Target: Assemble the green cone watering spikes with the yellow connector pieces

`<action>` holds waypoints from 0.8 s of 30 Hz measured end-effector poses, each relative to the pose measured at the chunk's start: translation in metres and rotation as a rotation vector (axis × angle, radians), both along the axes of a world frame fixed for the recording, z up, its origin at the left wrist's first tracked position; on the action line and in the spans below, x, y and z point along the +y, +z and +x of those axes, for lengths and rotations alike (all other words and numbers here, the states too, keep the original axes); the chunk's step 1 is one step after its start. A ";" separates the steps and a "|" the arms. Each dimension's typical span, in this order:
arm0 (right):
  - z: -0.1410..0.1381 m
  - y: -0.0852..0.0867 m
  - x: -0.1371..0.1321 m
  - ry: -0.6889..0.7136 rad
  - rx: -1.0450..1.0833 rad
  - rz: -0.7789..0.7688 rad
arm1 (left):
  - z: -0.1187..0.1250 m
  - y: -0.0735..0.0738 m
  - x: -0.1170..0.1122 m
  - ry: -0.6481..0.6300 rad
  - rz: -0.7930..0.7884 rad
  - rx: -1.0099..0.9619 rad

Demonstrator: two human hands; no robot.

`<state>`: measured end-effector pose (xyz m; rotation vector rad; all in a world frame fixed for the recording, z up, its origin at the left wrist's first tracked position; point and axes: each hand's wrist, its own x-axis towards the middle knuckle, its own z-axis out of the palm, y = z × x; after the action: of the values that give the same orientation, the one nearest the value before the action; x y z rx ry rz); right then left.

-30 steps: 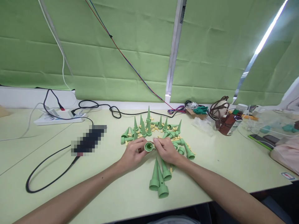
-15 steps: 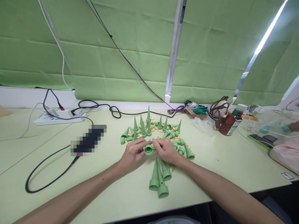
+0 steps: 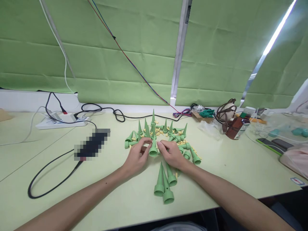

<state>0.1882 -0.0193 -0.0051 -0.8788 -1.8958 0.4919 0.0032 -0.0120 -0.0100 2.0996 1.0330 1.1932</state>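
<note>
A green plastic watering spike is between my hands, its point up and the open wide end tilted towards me. My right hand is closed at the spike's right side, thumb on top; a bit of yellow shows there, and the other fingertips are hidden. On the other side, my left hand is curved, with thumb and forefinger apart and the fingertips close to the spike. Several green spikes stand or lie behind my hands among small yellow pieces. Nearer me lie three more spikes.
A pixelated dark device with a looped black cable lies on the left, before a white power strip. At the right are a brown bottle, clear plastic bags and phones. The table's front edge runs below my arms.
The spike has turned from its open end facing me to point up. My left fingers have loosened and spread away from it. My right hand has barely moved.
</note>
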 end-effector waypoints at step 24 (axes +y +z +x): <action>0.003 0.000 0.006 0.026 -0.078 -0.024 | 0.001 0.006 0.001 -0.105 -0.049 0.008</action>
<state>0.1914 -0.0129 -0.0047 -0.9014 -1.9780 0.5039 0.0039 -0.0108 -0.0040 2.0951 0.9344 1.0986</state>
